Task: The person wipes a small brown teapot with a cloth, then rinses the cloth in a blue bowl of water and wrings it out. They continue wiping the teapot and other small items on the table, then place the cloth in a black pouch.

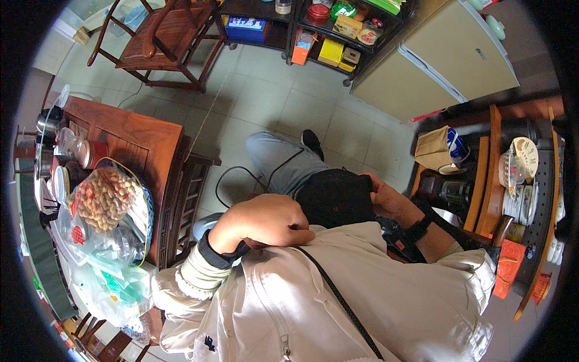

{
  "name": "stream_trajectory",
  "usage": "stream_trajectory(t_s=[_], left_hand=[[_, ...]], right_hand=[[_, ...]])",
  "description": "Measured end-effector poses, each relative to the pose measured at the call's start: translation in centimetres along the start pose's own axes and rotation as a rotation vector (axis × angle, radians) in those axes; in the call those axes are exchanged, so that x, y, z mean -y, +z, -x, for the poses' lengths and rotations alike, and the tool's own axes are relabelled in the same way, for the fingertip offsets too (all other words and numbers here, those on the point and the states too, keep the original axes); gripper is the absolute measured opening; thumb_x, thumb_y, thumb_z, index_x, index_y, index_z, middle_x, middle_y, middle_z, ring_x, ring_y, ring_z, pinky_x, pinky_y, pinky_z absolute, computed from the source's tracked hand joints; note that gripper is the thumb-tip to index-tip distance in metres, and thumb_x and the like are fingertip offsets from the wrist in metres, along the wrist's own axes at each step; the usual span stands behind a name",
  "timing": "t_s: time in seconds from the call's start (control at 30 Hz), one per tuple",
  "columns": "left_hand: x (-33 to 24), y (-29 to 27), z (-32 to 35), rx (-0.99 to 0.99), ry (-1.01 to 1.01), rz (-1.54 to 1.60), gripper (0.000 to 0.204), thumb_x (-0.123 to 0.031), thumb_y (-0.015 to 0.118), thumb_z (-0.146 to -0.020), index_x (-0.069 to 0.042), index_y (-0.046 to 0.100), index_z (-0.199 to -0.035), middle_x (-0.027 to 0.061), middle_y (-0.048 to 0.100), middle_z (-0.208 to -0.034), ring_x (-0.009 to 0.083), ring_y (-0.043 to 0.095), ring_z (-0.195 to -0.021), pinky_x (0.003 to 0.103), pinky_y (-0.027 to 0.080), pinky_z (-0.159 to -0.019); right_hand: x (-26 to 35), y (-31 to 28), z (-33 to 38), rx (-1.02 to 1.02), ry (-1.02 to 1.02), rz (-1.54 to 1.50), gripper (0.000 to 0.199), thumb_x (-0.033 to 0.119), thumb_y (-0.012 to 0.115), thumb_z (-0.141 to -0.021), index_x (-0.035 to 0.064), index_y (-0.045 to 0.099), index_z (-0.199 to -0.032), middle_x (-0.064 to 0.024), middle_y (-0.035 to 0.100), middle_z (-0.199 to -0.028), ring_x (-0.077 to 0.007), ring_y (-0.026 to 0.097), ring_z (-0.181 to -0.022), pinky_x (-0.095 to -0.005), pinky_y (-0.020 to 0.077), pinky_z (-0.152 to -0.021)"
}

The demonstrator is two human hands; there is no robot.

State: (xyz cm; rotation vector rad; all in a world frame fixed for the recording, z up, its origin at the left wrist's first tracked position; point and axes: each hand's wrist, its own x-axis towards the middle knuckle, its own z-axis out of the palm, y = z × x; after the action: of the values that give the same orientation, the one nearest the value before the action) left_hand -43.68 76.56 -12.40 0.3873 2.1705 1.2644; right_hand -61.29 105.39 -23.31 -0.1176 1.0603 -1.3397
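I sit with a black cloth-like item point(336, 196) across my lap, over blue jeans point(271, 155). My left hand point(274, 218) is curled at the front of my white jacket point(338, 265), its fingertips turned in and mostly hidden; whatever they might hold does not show. Beside that hand a thin black cord point(338, 292) runs down over the jacket. My right hand point(386, 198) grips the right edge of the black item, with the fingers bent around it. A black band point(417, 230) circles the right wrist.
To the left, a wooden table point(136, 130) bears a clear bag of peanuts point(105, 196), jars and plastic bags. A wooden chair point(160, 45) stands at the far left. Dark shelves point(274, 39), a refrigerator point(431, 63) and a wooden rack point(485, 181) lie ahead and right.
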Motion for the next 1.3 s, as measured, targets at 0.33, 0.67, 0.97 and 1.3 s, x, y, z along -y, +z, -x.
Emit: stream_trajectory(t_s=[0.33,0.67,0.97,1.3], left_hand=[[-0.2,0.0,0.0,0.014,-0.012,0.014,0.034,-0.038,0.055,-0.089,-0.008,0.070,-0.084,0.0142,0.066,-0.075,0.0335,0.063,-0.067,0.042,0.047,-0.057],[-0.2,0.1,0.4,-0.012,-0.040,0.027,0.033,-0.038,0.055,-0.089,-0.008,0.070,-0.086,0.0134,0.066,-0.076,0.0339,0.063,-0.068,0.042,0.047,-0.059],[-0.6,0.1,0.1,0.055,-0.013,-0.018,0.033,-0.037,0.055,-0.090,-0.007,0.070,-0.086,0.0139,0.066,-0.077,0.0339,0.063,-0.071,0.041,0.048,-0.061],[2.6,0.2,1.2,-0.067,0.114,0.279,0.033,-0.029,0.057,-0.090,0.002,0.064,-0.081,0.0178,0.060,-0.068,0.0267,0.055,-0.057,0.038,0.042,-0.057]], right_hand=[[4.3,2.0,-0.5,0.049,0.003,0.181,0.076,0.039,0.074,-0.079,0.0088,0.038,-0.138,-0.0078,0.044,-0.137,-0.0205,0.046,-0.123,-0.0357,0.0367,-0.104],[5.2,0.2,-2.0,0.067,0.148,0.498,0.046,0.022,0.068,-0.086,0.0043,0.054,-0.126,-0.0068,0.058,-0.121,-0.0165,0.055,-0.108,-0.0310,0.0413,-0.099],[2.6,0.5,-1.8,-0.290,0.134,0.672,0.039,0.023,0.058,-0.093,0.0087,0.053,-0.129,-0.0093,0.053,-0.127,-0.0185,0.051,-0.114,-0.0329,0.0413,-0.098],[5.8,6.6,-9.0,0.277,-0.473,1.531,0.022,0.028,0.060,-0.087,0.0104,0.069,-0.095,-0.0106,0.066,-0.090,-0.0314,0.057,-0.089,-0.0431,0.0416,-0.081]])
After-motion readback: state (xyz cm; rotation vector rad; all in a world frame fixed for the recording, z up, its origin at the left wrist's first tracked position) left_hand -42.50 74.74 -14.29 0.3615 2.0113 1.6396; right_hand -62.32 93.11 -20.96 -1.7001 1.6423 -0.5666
